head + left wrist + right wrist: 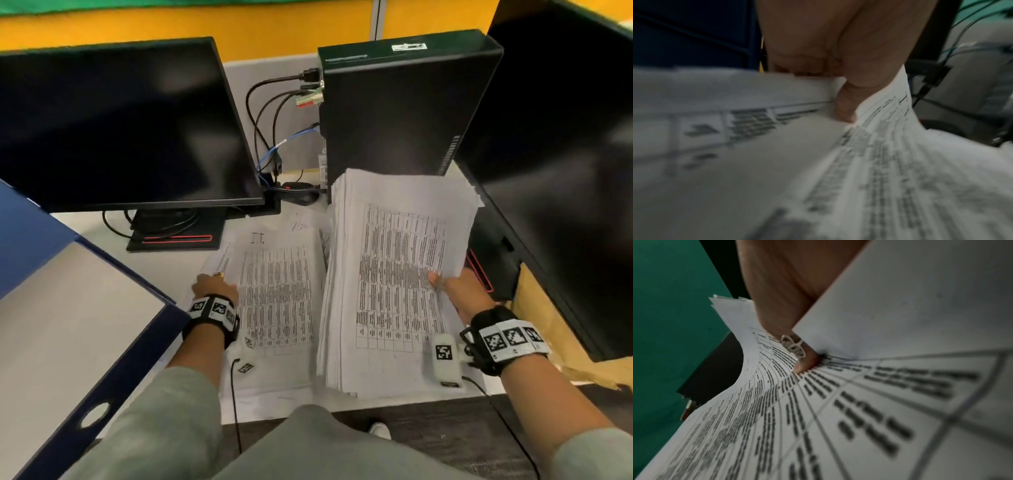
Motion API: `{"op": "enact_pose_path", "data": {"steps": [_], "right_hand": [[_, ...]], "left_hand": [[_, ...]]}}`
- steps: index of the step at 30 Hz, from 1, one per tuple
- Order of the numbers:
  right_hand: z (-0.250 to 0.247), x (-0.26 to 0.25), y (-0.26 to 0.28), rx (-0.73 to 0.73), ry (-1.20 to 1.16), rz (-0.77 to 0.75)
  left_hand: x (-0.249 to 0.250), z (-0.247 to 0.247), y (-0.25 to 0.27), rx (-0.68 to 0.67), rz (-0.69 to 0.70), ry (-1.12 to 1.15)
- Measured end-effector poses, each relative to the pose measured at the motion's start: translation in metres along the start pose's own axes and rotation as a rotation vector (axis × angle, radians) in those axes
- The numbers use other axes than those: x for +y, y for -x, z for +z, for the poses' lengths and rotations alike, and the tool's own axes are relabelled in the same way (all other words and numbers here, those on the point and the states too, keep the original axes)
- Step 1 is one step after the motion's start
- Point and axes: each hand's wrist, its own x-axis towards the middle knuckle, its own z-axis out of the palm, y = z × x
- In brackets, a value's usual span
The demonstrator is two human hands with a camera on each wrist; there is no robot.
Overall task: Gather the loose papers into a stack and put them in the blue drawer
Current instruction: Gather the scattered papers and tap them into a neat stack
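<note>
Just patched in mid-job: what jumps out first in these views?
The thick stack of printed papers, front right on the desk, with the right hand pinching its right edge. Left of it lie flatter loose sheets, gripped at their left edge by the left hand. The open blue drawer waits at far left.

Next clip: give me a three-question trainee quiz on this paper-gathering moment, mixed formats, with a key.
1. True or false: the right hand grips the thick stack with its thumb on top.
2. Which hand is at the left edge of the flat papers? A) left hand B) right hand C) neither
3. Fill in: the blue drawer lies to the person's ____.

Key: 1 true; 2 A; 3 left.
</note>
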Motion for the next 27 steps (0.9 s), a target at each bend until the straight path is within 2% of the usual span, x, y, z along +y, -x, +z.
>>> {"op": "enact_pose_path", "data": {"steps": [2, 5, 8, 13, 20, 23, 27], "right_hand": [[0.004, 0.006, -0.002, 0.003, 0.016, 0.04], [0.009, 0.014, -0.005, 0.005, 0.027, 0.08], [0.012, 0.017, -0.008, 0.005, 0.026, 0.083], [0.008, 0.013, -0.011, 0.002, -0.033, 0.072], [-0.014, 0.017, -0.019, 0.024, -0.118, 0.107], [-0.016, 0.021, -0.021, 0.031, -0.146, 0.138], [-0.011, 0.024, -0.02, 0.022, -0.135, 0.155]], "left_hand": [[-0.015, 0.007, -0.007, -0.006, 0.018, -0.039], [-0.027, 0.012, -0.009, -0.067, -0.026, 0.057], [-0.027, 0.011, -0.007, -0.038, -0.064, 0.037], [-0.024, 0.01, -0.007, -0.056, -0.052, 0.136], [-0.024, 0.011, -0.016, -0.226, -0.069, 0.235], [-0.02, 0.009, -0.018, -0.259, -0.058, 0.301], [-0.018, 0.007, -0.005, -0.299, -0.039, 0.182]]}}
